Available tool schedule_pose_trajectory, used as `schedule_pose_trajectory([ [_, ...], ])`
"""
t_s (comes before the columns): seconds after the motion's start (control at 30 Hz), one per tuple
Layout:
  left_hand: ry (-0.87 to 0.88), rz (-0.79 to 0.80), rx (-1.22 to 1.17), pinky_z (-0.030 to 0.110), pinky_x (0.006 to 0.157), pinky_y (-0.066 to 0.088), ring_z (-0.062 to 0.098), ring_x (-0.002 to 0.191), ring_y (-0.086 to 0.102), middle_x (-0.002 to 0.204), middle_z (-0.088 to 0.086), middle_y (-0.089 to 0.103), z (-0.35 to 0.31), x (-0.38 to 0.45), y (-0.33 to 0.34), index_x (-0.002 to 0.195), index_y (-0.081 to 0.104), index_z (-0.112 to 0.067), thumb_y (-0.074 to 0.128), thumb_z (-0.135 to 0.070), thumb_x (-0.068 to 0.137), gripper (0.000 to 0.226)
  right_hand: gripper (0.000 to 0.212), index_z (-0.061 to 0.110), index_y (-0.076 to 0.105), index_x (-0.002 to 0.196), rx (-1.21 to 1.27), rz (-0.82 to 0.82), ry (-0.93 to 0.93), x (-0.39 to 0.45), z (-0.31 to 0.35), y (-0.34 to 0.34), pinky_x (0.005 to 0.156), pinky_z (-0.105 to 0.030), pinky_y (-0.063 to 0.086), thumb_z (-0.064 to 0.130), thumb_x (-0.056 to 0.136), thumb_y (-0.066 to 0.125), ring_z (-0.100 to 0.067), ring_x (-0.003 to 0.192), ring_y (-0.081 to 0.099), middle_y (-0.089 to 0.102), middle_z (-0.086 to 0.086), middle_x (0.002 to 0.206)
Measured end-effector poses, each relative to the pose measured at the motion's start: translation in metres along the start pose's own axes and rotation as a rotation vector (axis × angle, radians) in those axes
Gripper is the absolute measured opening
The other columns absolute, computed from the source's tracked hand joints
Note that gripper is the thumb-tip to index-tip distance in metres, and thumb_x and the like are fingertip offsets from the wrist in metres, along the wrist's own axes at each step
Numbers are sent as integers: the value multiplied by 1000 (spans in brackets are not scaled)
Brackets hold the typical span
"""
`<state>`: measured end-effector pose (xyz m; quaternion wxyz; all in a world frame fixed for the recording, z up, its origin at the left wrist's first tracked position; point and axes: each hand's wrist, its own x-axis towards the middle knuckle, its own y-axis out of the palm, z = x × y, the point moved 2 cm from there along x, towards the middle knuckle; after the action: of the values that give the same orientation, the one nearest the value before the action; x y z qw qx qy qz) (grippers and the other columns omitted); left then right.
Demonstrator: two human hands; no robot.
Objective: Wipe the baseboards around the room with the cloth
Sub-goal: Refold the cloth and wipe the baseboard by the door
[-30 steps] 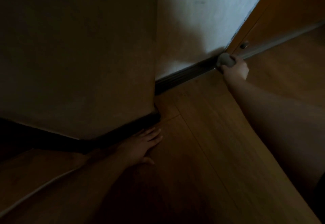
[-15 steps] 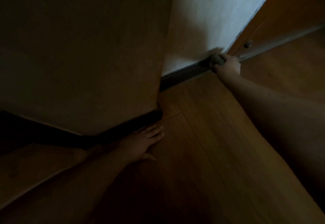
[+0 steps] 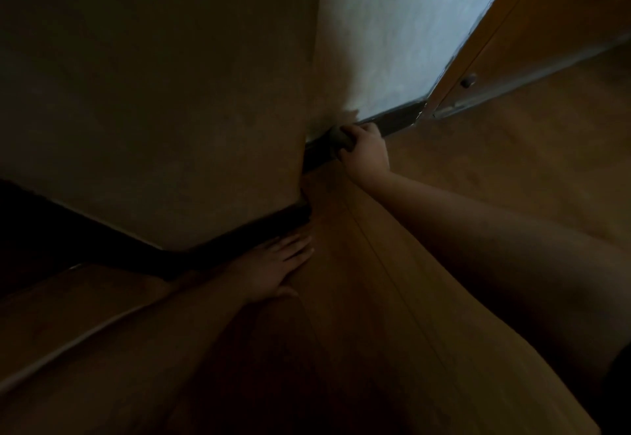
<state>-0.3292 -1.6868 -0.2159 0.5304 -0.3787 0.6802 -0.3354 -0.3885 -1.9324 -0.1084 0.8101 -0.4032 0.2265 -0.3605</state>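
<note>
Here the dark baseboard [image 3: 386, 125] under the pale wall [image 3: 403, 42] is mid-wipe: the right hand [image 3: 365, 151] grips a balled grey cloth [image 3: 339, 139] pressed against it. Nearer, the left hand [image 3: 273, 267] lies flat, fingers spread, on the floor [image 3: 392, 298]. Next probably comes the corner just left of the cloth.

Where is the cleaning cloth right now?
In the head view the cloth is bunched in the right hand, pressed against the dark baseboard under the pale wall, close to the wall's outer corner and left of the wooden door frame.
</note>
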Motion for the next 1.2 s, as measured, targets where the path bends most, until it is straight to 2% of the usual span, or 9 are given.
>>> schedule_pose_trajectory([
  [0.27, 4, 5, 53, 37, 120, 2, 7, 143, -23, 152, -11, -32, 7, -23, 9, 154, -16, -25, 33, -67, 96, 87, 43, 18, 58, 135, 102, 247, -143, -20, 23, 38, 97, -28, 37, 20, 92, 63, -29, 124, 50, 47, -10, 139],
  [0.4, 61, 73, 114, 36, 120, 7, 14, 151, -10, 153, -8, -31, 16, -27, 3, 153, -18, -24, 32, -64, 98, 85, 47, 20, 56, 137, 59, 391, -146, -13, 24, 29, 105, -32, 39, 18, 91, 64, -28, 130, 45, 42, -9, 145],
  [0.53, 62, 118, 135, 37, 119, 8, 15, 151, -8, 162, -5, -22, 15, -30, -6, 155, -15, -24, 32, -61, 99, 82, 50, 22, 57, 136, 29, 510, -142, -8, 34, 13, 91, -24, 48, 15, 87, 68, -21, 126, 48, 42, -3, 146],
  [0.63, 66, 118, 152, 36, 120, 7, 17, 152, -4, 165, -1, -15, 10, -31, -15, 156, -12, -22, 29, -56, 103, 76, 54, 24, 56, 136, 15, 694, -124, -10, 25, -4, 66, -6, 46, 16, 84, 72, -5, 101, 55, 51, 5, 131],
  [0.73, 61, 89, 139, 35, 121, 8, 19, 152, -1, 166, 2, -11, 11, -33, -24, 157, -10, -20, 25, -50, 106, 69, 45, 32, 59, 127, 14, 868, -99, -18, 9, -14, 73, -13, 52, 13, 88, 69, -6, 104, 58, 57, 7, 126],
  [0.87, 51, 37, 39, 33, 120, 9, 18, 152, 2, 166, 1, -7, 12, -35, -32, 158, -6, -21, 29, -43, 107, 65, 47, 43, 57, 117, 228, 737, 3, -23, -13, -18, 72, -14, 53, 8, 88, 68, -4, 102, 59, 58, 14, 116],
  [1.0, 7, -57, -171, 34, 121, 17, 20, 151, 13, 166, 3, 4, 12, -41, -41, 158, 4, -20, 36, -36, 106, 63, 45, 38, 55, 123, 300, 571, 29, -42, -30, -10, 77, -16, 51, 10, 90, 66, -13, 111, 57, 53, 16, 115],
  [1.1, -80, -111, -287, 33, 120, 20, 21, 149, 20, 165, 3, 14, 5, -51, -46, 158, 11, -22, 40, -37, 104, 63, 46, 24, 56, 133, 322, 357, 68, -64, -35, -5, 95, -37, 52, 10, 90, 67, -22, 118, 54, 51, -1, 129],
  [1.2, -158, -155, -370, 31, 117, 23, 22, 145, 29, 162, 4, 24, -8, -65, -51, 157, 21, -21, 45, -36, 103, 61, 51, 22, 53, 135, 418, 241, 128, -93, -25, -7, 95, -45, 53, 12, 87, 68, -19, 115, 57, 54, -2, 131],
])
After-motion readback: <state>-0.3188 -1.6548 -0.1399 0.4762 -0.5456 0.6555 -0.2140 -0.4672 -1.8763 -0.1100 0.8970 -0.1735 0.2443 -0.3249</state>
